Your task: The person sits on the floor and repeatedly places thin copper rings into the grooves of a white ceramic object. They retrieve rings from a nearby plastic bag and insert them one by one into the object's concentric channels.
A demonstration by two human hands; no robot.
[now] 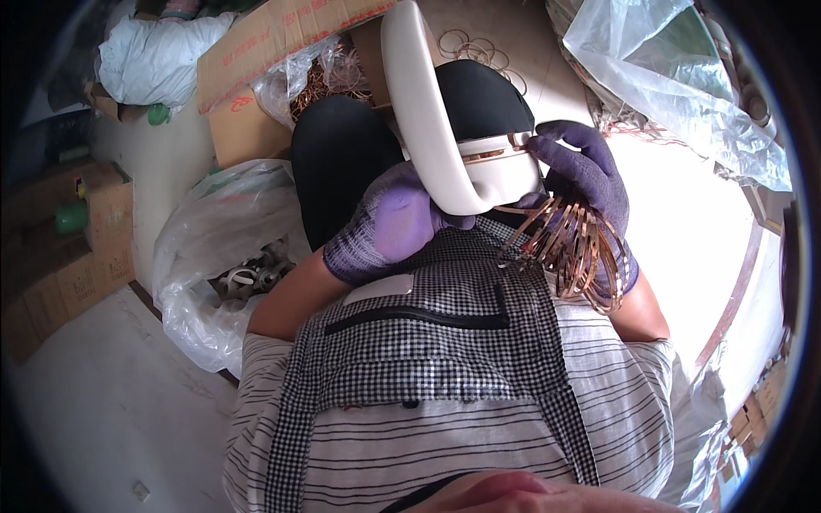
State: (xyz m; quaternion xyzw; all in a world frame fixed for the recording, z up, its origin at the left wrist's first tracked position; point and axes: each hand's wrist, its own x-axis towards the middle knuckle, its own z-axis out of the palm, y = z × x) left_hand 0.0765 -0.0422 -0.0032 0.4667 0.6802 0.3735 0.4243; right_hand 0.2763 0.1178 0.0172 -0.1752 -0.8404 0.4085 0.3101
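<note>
A white plastic object (426, 115) with a long curved, rounded rim and a stepped round base is held up over my lap. My left hand (404, 215), in a purple-coated knit glove, grips its lower left edge; part of the fingers is hidden behind it. My right hand (584, 170), gloved alike, has its fingertips at the right side of the round base, beside a slot where a copper-coloured strip shows. A bunch of thin copper-coloured metal rings (584, 250) hangs from my right hand over the palm and wrist.
An open cardboard box (247, 131) beyond my knees holds many copper-coloured rings. Loose rings (471, 48) lie on the floor. At the left stands a clear plastic bag (199, 224) of grey and white parts. More cartons (109, 224) line the far left; plastic sheeting (680, 83) is upper right.
</note>
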